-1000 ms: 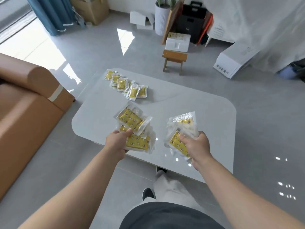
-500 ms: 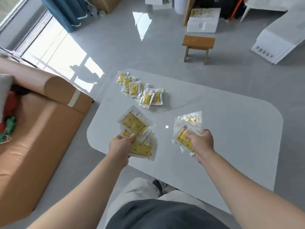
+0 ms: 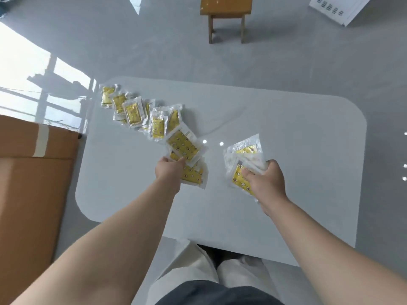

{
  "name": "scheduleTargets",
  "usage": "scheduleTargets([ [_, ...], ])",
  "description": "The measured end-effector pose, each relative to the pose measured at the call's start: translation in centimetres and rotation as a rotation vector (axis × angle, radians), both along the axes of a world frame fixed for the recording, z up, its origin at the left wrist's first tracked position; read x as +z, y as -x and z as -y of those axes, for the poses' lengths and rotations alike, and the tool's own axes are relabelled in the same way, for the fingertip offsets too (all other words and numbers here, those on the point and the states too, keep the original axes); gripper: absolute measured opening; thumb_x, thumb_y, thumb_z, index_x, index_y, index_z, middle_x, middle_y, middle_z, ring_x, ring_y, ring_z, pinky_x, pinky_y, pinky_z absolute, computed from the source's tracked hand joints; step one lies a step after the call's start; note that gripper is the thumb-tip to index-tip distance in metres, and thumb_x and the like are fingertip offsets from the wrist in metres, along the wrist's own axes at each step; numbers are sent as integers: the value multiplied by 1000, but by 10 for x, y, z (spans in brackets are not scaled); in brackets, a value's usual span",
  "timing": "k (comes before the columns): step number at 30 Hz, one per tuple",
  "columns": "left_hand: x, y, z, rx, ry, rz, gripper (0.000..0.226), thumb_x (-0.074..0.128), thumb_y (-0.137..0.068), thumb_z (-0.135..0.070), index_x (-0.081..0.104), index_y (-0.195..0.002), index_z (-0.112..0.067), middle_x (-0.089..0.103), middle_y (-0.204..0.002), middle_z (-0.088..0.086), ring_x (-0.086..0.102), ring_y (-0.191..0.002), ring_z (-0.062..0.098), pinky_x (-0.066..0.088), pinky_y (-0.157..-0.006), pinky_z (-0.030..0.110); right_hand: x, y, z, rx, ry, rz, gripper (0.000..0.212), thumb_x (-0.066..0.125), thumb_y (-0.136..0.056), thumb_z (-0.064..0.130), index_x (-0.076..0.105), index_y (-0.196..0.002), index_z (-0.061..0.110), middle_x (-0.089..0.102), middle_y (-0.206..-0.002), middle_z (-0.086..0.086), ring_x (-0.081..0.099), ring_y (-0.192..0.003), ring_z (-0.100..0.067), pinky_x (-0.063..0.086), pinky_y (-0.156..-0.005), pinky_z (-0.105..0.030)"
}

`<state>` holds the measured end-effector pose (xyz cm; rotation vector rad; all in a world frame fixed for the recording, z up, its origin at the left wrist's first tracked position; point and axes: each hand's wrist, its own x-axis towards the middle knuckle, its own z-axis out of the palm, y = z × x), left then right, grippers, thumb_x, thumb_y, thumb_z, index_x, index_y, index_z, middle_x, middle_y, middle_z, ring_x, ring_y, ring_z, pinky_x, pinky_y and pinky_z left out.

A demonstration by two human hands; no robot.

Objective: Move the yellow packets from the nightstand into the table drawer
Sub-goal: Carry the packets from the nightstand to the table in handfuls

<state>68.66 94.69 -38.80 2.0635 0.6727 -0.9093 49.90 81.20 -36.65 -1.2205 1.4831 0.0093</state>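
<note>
My left hand (image 3: 169, 171) grips a fan of yellow packets (image 3: 184, 147) in clear wrap, held over the white table (image 3: 286, 133). My right hand (image 3: 265, 180) grips a second bunch of yellow packets (image 3: 243, 155) to the right of it. Several more yellow packets (image 3: 134, 111) lie in an overlapping row on the table's far left part, just beyond the left-hand bunch. No drawer shows in this view.
A brown sofa (image 3: 28, 183) stands against the table's left side. A small wooden stool (image 3: 225, 9) is on the grey floor beyond the table. A white appliance (image 3: 334, 7) lies at the top right. My legs are at the table's near edge.
I have stepped closer to the table and my view has tilted down. Both hands, still holding their packets, are now further over the tabletop; the left bunch is near the row of packets.
</note>
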Motion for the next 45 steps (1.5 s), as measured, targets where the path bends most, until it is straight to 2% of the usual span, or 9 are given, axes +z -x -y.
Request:
scheduleTargets([
  [5, -74, -46, 53, -171, -32, -53, 27, 78, -86, -28, 53, -84, -19, 63, -87, 2, 64, -87, 25, 57, -85, 40, -31, -19, 13, 34, 17, -30, 31, 78, -82, 27, 52, -99, 23, 63, -95, 4, 66, -86, -20, 56, -68, -39],
  [9, -117, -78, 83, -311, -56, -45, 28, 80, -86, -24, 61, -104, -14, 60, -84, 0, 62, -77, 20, 54, -77, 35, -57, -39, 24, 112, -5, 2, 33, 81, -81, 27, 53, -98, 21, 65, -95, 3, 67, -88, -21, 57, -71, -41],
  [12, -149, -100, 93, -399, -101, -11, 47, 80, -85, -28, 61, -125, -9, 63, -91, 1, 67, -88, 23, 57, -77, 35, -76, -54, 35, 230, -32, 7, 34, 82, -81, 26, 52, -96, 19, 65, -96, 2, 67, -89, -22, 55, -70, -39],
  [16, -172, -113, 96, -821, -364, 217, 28, 68, -92, -35, 60, -104, -11, 59, -84, 2, 54, -66, 15, 42, -53, 29, -89, -68, 47, 346, -117, 52, 35, 84, -80, 24, 56, -99, 17, 68, -98, 1, 69, -91, -20, 53, -65, -31],
  [20, -171, -106, 90, -1012, -478, 396, 34, 60, -96, -42, 55, -114, -13, 62, -94, 3, 61, -86, 29, 41, -63, 35, -93, -86, 53, 546, -172, 56, 41, 88, -76, 26, 59, -102, 15, 71, -97, 1, 71, -89, -20, 58, -72, -36],
  [24, -156, -99, 61, -1032, -426, 445, 35, 50, -97, -28, 51, -129, -17, 62, -121, 8, 61, -104, 35, 40, -72, 37, -96, -107, 62, 622, -326, 137, 39, 88, -75, 13, 66, -106, 20, 77, -101, 2, 74, -93, -15, 59, -86, -36],
  [27, -146, -96, 25, -926, -295, 447, 35, 52, -95, -20, 53, -129, -17, 62, -125, 1, 59, -108, 29, 41, -79, 34, -106, -131, 73, 613, -426, 176, 37, 85, -77, 3, 67, -105, 19, 78, -98, 1, 75, -91, -15, 59, -79, -29],
  [33, -153, -89, -26, -803, -211, 389, 30, 55, -93, -17, 56, -123, -19, 67, -111, -8, 64, -97, 25, 50, -85, 39, -153, -183, 91, 759, -179, -16, 32, 86, -78, 13, 58, -88, 23, 68, -89, 7, 67, -81, -11, 52, -68, -21],
  [45, -192, -78, -11, -874, -62, 313, 25, 54, -95, -13, 57, -117, -22, 67, -103, -11, 65, -86, 21, 55, -76, 37, -226, -228, 93, 975, 176, -543, 80, 79, -83, 39, 36, -146, 13, 40, -147, -14, 49, -131, -34, 45, -99, -39],
])
